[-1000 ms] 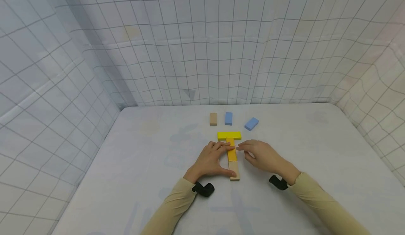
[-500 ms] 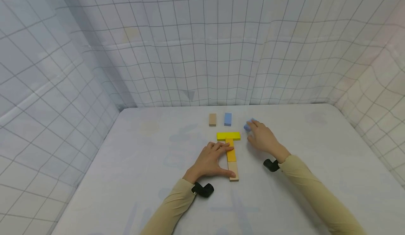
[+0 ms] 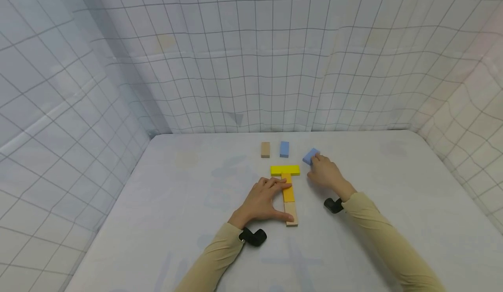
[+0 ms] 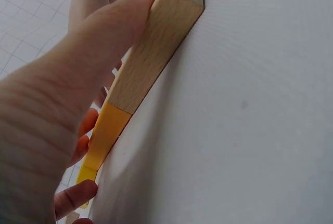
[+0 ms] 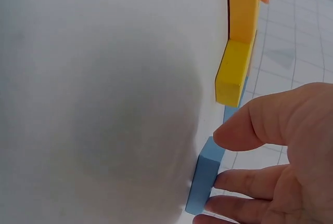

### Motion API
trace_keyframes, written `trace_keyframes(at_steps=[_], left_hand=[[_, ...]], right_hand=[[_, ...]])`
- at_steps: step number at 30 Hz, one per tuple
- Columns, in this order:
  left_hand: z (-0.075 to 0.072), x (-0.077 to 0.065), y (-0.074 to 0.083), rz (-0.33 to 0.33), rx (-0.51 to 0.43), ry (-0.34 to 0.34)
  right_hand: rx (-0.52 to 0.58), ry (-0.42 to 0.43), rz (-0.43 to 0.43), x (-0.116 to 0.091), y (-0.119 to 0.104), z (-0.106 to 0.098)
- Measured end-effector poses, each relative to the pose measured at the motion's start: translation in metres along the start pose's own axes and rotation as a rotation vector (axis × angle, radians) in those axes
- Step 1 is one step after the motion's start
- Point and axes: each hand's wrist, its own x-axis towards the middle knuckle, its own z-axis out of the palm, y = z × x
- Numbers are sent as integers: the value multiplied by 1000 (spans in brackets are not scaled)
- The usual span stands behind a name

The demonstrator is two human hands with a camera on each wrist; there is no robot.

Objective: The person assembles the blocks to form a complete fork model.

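Note:
In the head view, a row on the table forms a T: a yellow block (image 3: 284, 170) lies crosswise, an orange block (image 3: 288, 194) runs from its middle, and a plain wooden block (image 3: 291, 209) follows. My left hand (image 3: 262, 201) spans this row, its thumb resting on the wooden block's near end and its fingertips on the orange block. My right hand (image 3: 327, 173) reaches to a slanted blue block (image 3: 310, 155); its fingertips touch the block's right end. In the right wrist view, fingers (image 5: 242, 182) lie along this block, and the thumb overlaps its near end.
Behind the T, another wooden block (image 3: 265, 149) and an upright-lying second blue block (image 3: 284, 149) sit side by side. White gridded cloth (image 3: 251, 65) hangs at the back and both sides of the white table (image 3: 173, 204).
From beside the orange block, my right hand has moved up and right to the slanted blue block. Its fingers first covered that block and now sit lower on it. My left hand keeps its place.

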Motion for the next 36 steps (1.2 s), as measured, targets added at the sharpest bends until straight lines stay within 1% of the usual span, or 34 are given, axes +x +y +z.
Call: trace_keyframes(at_steps=[5, 11, 22, 31, 36], left_hand=[[1, 1, 0, 5, 15, 6], [1, 0, 0, 7, 4, 6], [2, 1, -1, 14, 6, 8], [1, 1, -1, 21, 3, 10], [2, 0, -1, 23, 5, 11]], right_hand=[[5, 2, -7, -2, -3, 2], [4, 8, -16, -2, -6, 2], [36, 38, -49, 4, -11, 5], [66, 30, -93, 9, -13, 4], [77, 32, -114, 12, -13, 7]])
